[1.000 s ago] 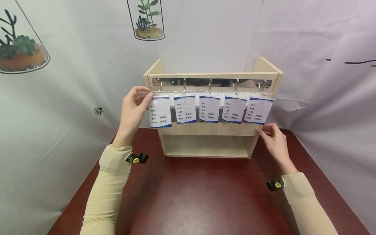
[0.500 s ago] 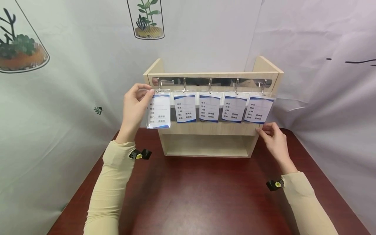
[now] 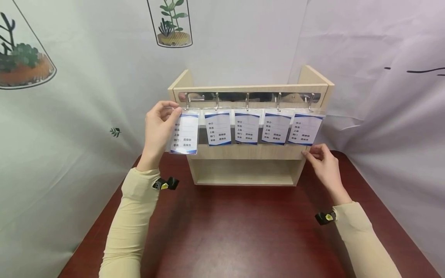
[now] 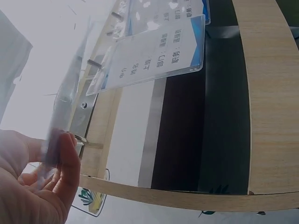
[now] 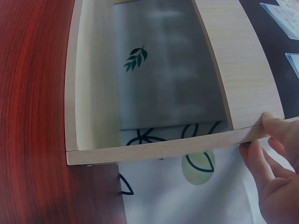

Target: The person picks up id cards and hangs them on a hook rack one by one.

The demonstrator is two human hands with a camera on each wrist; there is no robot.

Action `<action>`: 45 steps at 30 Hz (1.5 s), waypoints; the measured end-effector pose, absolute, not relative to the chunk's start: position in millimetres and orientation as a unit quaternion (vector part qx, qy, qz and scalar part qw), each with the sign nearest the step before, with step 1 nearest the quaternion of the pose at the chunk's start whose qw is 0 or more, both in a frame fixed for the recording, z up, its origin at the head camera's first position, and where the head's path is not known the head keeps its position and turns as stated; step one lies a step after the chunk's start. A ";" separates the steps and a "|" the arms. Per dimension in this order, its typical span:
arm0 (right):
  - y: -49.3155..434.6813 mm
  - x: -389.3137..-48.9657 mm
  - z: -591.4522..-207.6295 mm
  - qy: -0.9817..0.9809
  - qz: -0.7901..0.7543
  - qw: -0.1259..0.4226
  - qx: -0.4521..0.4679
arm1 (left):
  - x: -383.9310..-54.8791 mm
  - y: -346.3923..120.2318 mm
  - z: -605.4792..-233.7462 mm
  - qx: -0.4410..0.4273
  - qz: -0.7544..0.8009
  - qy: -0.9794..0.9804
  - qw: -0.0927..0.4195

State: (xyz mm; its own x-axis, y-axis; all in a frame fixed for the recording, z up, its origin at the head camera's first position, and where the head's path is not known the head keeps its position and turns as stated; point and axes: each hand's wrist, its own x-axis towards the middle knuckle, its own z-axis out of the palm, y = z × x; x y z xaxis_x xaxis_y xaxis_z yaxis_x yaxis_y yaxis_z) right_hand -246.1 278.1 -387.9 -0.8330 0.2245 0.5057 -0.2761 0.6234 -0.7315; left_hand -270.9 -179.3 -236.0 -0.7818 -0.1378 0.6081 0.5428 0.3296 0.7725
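My left hand (image 3: 159,129) pinches the upper left corner of the leftmost badge (image 3: 185,133), a clear sleeve around a white card with blue edges. That badge is at the leftmost metal hook (image 3: 187,101); its lower end tilts away from the rack. In the left wrist view it appears edge-on and blurred between thumb and fingers. To its right, several like badges (image 3: 247,126) hang in a row on the hooks of a wooden rack (image 3: 250,151). My right hand (image 3: 325,166) pinches the rack's right side panel (image 5: 187,143) between thumb and fingers, below the rightmost badge (image 3: 305,129).
The rack stands on a dark red table (image 3: 236,227). A shiny metal strip (image 3: 264,97) bears the hooks along its upper front. Below the badges is an open compartment (image 3: 243,172). White printed cloth (image 3: 87,77) hangs behind and at both sides.
My left hand first rose slightly, and the leftmost badge has swung so that its lower end now sits further left and forward. My right hand keeps its place on the rack.
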 end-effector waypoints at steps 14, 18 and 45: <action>276.7 -246.0 -390.3 -0.853 0.434 0.289 0.026 | -283.2 -181.6 -249.7 -0.176 -0.531 -0.756 0.339; 275.0 -245.1 -393.1 -0.854 0.432 0.288 0.024 | -284.2 -181.8 -253.6 -0.180 -0.541 -0.749 0.337; 277.1 -243.5 -386.1 -0.855 0.435 0.283 0.019 | -260.3 -168.6 -248.7 -0.167 -0.552 -0.741 0.345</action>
State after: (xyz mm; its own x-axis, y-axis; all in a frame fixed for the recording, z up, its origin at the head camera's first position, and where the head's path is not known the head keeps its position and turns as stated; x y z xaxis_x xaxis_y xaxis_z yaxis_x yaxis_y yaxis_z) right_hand -243.5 277.1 -386.1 -0.8393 0.2138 0.4999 -0.2781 0.6213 -0.7326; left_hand -260.3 -168.6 -248.7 -0.7067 -0.1325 0.6950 0.6280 0.3349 0.7024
